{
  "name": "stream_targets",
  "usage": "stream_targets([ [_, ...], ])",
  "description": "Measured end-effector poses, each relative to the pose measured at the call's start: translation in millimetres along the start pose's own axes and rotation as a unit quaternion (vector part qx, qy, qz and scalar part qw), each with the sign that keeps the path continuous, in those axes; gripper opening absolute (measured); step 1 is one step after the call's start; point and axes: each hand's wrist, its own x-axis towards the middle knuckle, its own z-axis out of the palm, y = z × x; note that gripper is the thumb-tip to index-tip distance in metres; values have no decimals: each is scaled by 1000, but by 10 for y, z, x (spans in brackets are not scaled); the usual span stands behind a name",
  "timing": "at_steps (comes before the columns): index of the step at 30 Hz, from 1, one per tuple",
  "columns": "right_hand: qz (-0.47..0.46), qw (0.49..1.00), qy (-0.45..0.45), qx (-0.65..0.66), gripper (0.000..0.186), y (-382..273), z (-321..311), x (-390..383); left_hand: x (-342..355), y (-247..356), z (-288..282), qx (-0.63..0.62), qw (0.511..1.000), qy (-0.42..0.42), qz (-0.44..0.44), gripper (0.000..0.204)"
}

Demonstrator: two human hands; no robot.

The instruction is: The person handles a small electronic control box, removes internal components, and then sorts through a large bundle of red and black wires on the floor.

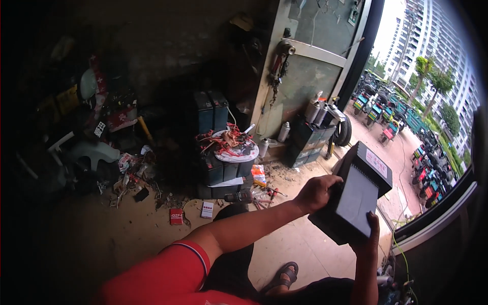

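Note:
Both my hands hold up a dark grey, block-shaped battery (356, 198) at the right, tilted above the floor by the doorway. A ribbed ridge crosses it, and a white label with red print sits on its upper end. My left hand (317, 194) grips its left side, the thumb over the edge. My right hand (367, 235) supports the lower right corner, thumb upright against the side and the other fingers hidden underneath.
Left of my arm, a round white lid (236, 151) heaped with red wires rests on stacked batteries (211, 175). Spray cans (319, 113) stand on a dark case by the glass door (310, 76). A drill (237, 197), pliers and small boxes (176, 216) lie on the floor. Parked scooters (389, 131) are outside.

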Motion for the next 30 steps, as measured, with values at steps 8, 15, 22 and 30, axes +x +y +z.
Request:
stream_targets([
  [8, 11, 1000, -13, 1, 81, 233, -218, 153, -168, -148, -230, 171, 979, -115, 6, 28],
  [15, 27, 999, -21, -28, 80, 209, -274, 229, -205, -242, -241, 139, 960, -231, -76, 29],
  [22, 47, 998, 24, -45, 80, 235, -251, 264, -114, -15, -354, 71, 981, -72, -164, 19],
  [30, 38, 996, 51, -58, 73, 254, -203, 320, -248, -178, -295, 311, 912, -268, 0, 21],
])
